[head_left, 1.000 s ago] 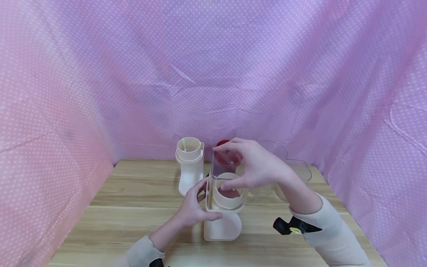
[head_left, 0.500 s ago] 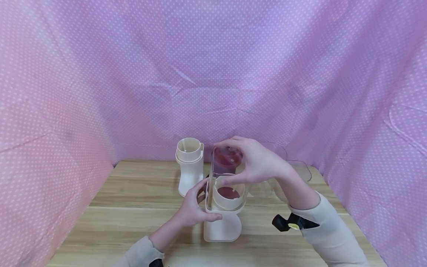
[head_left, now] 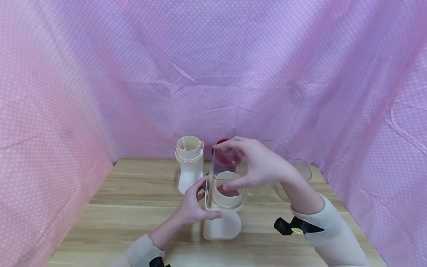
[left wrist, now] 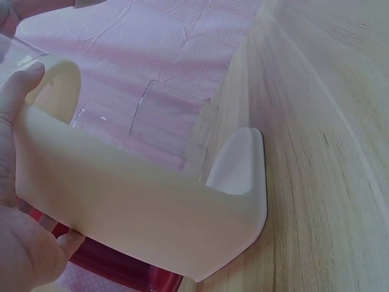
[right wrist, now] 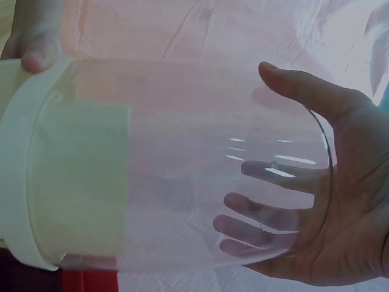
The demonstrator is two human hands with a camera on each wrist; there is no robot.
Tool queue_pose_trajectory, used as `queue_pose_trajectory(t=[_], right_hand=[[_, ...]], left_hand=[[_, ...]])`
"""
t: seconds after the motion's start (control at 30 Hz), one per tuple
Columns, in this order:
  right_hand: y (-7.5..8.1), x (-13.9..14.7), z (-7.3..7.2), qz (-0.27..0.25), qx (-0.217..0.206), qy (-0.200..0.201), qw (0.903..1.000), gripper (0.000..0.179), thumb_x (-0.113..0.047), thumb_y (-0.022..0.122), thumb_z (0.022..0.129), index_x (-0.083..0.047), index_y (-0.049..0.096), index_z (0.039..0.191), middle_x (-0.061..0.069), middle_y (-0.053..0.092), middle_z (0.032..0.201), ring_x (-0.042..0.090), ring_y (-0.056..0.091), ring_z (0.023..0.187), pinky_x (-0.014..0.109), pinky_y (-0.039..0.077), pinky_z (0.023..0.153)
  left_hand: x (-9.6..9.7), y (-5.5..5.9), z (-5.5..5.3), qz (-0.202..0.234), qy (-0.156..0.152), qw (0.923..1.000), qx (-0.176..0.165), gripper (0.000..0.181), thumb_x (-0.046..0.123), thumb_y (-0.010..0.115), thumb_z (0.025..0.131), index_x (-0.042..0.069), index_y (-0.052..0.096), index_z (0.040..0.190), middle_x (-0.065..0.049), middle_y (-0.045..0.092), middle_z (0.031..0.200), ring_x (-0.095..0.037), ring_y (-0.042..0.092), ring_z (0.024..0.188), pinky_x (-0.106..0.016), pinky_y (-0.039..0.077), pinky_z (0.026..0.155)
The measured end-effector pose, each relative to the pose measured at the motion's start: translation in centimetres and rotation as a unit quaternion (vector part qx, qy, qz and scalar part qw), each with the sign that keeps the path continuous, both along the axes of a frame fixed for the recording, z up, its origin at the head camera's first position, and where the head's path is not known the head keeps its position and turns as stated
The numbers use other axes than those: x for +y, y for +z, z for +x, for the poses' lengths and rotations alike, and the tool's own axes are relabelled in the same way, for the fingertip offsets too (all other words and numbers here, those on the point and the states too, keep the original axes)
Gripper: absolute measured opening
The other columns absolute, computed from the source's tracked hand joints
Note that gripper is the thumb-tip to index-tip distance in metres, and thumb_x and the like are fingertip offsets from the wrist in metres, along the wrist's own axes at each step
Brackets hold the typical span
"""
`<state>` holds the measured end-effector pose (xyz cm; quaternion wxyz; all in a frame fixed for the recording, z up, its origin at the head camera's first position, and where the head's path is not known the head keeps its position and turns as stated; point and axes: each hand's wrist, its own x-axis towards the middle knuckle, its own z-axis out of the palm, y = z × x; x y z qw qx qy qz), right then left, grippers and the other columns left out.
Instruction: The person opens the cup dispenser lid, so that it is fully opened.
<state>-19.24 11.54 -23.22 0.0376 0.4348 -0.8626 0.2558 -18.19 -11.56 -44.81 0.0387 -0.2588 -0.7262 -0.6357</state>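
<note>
A cream stand (head_left: 222, 225) with a round collar on top and a flat foot stands upright on the table. My left hand (head_left: 192, 208) grips its upper part, thumb toward the front and fingers round the back. Over the collar sits a clear plastic container (right wrist: 182, 182), its lower edge against the stand's rim. With fingers and thumb spread round opposite sides, my right hand (head_left: 261, 165) holds the container near its top. In the left wrist view, the left hand (left wrist: 21, 225) lies along the stand's upper end.
Another cream stand (head_left: 190, 167) is behind, to the left. A red stand (left wrist: 121, 264) stands behind the gripped one, partly hidden. Other clear containers (head_left: 299, 169) rest at the back right of the wooden table (head_left: 126, 207). Pink dotted cloth (head_left: 213, 74) surrounds the table.
Half a second ago, my right hand and the container were turned slightly differently. Both are now back almost as they were one second ago. My left hand keeps its grip in place.
</note>
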Motion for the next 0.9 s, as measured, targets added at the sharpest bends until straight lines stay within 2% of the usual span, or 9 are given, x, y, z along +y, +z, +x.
queue_pose_trajectory(t=[0.17, 0.37, 0.5, 0.6, 0.67, 0.73, 0.8, 0.83, 0.9], right_hand=[[1.0, -0.3, 1.0, -0.012, 0.019, -0.003, 0.9997, 0.09, -0.04, 0.101, 0.068, -0.024, 0.062, 0.147, -0.007, 0.068, 0.124, 0.012, 0.065, 0.105, 0.037, 0.06, 0.091], [2.2, 0.6, 1.0, -0.052, 0.015, -0.019, 0.9983, 0.085, -0.032, 0.1, 0.071, -0.02, 0.062, 0.146, -0.006, 0.071, 0.126, 0.014, 0.068, 0.111, 0.041, 0.06, 0.097], [3.6, 1.8, 0.7, -0.07, 0.007, -0.066, 0.9954, 0.083, -0.03, 0.099, 0.074, -0.019, 0.061, 0.147, -0.002, 0.07, 0.133, 0.018, 0.069, 0.115, 0.044, 0.061, 0.099], [4.7, 3.0, 0.5, -0.081, 0.015, -0.114, 0.9901, 0.079, -0.029, 0.095, 0.079, -0.02, 0.059, 0.149, 0.002, 0.07, 0.13, 0.021, 0.068, 0.111, 0.045, 0.062, 0.095], [5.2, 3.9, 0.5, -0.081, 0.032, -0.148, 0.9852, 0.074, -0.031, 0.091, 0.083, -0.022, 0.059, 0.149, 0.004, 0.069, 0.125, 0.021, 0.067, 0.108, 0.044, 0.061, 0.092], [5.6, 4.9, 0.5, -0.075, 0.043, -0.18, 0.98, 0.067, -0.034, 0.087, 0.087, -0.024, 0.06, 0.148, 0.005, 0.068, 0.12, 0.022, 0.065, 0.104, 0.041, 0.058, 0.089], [5.7, 5.9, 0.5, -0.065, 0.045, -0.211, 0.9743, 0.061, -0.038, 0.084, 0.089, -0.026, 0.061, 0.145, 0.006, 0.067, 0.117, 0.021, 0.062, 0.103, 0.036, 0.054, 0.085], [5.7, 6.4, 0.4, -0.062, 0.043, -0.222, 0.972, 0.059, -0.04, 0.082, 0.09, -0.026, 0.062, 0.143, 0.006, 0.067, 0.117, 0.021, 0.061, 0.103, 0.034, 0.052, 0.084], [5.6, 7.4, 0.2, -0.057, 0.032, -0.243, 0.9678, 0.055, -0.042, 0.081, 0.092, -0.025, 0.062, 0.141, 0.008, 0.067, 0.117, 0.022, 0.061, 0.103, 0.028, 0.051, 0.08]], left_hand=[[-0.2, 0.3, -0.1, 0.002, 0.005, 1.0, -0.003, 0.104, 0.013, 0.102, 0.062, 0.016, 0.052, 0.153, -0.006, 0.066, 0.127, -0.012, 0.062, 0.117, -0.032, 0.057, 0.105], [-0.4, 0.1, -0.2, -0.002, -0.014, 0.9999, -0.005, 0.101, 0.011, 0.101, 0.064, 0.013, 0.052, 0.153, -0.015, 0.065, 0.136, -0.013, 0.061, 0.123, -0.033, 0.055, 0.108], [-0.9, -0.1, -0.7, -0.005, -0.038, 0.9993, -0.004, 0.102, 0.009, 0.099, 0.065, 0.009, 0.05, 0.154, -0.017, 0.062, 0.144, -0.008, 0.058, 0.132, -0.028, 0.052, 0.111], [-1.6, -0.1, -1.4, -0.007, -0.071, 0.9974, 0.012, 0.103, 0.004, 0.097, 0.066, 0.002, 0.045, 0.155, -0.021, 0.058, 0.149, -0.005, 0.055, 0.136, -0.025, 0.049, 0.114], [-2.1, 0.2, -1.9, -0.017, -0.098, 0.9947, 0.026, 0.106, 0.002, 0.095, 0.068, 0.0, 0.041, 0.158, -0.023, 0.055, 0.152, -0.006, 0.054, 0.139, -0.027, 0.047, 0.117], [-2.5, 0.7, -2.2, -0.042, -0.11, 0.9917, 0.052, 0.109, 0.006, 0.095, 0.07, 0.002, 0.036, 0.162, -0.023, 0.053, 0.154, -0.01, 0.053, 0.14, -0.032, 0.049, 0.117], [-2.7, 1.4, -2.3, -0.073, -0.093, 0.9888, 0.091, 0.111, 0.014, 0.095, 0.071, 0.006, 0.035, 0.164, -0.021, 0.053, 0.154, -0.018, 0.056, 0.138, -0.039, 0.053, 0.113], [-2.7, 2.0, -2.1, -0.09, -0.071, 0.9869, 0.114, 0.111, 0.019, 0.096, 0.07, 0.008, 0.037, 0.164, -0.019, 0.055, 0.154, -0.022, 0.058, 0.136, -0.041, 0.055, 0.11], [-2.5, 3.3, -1.6, -0.126, -0.005, 0.9807, 0.149, 0.111, 0.031, 0.097, 0.066, 0.013, 0.043, 0.162, -0.012, 0.06, 0.149, -0.025, 0.06, 0.131, -0.043, 0.056, 0.105]])
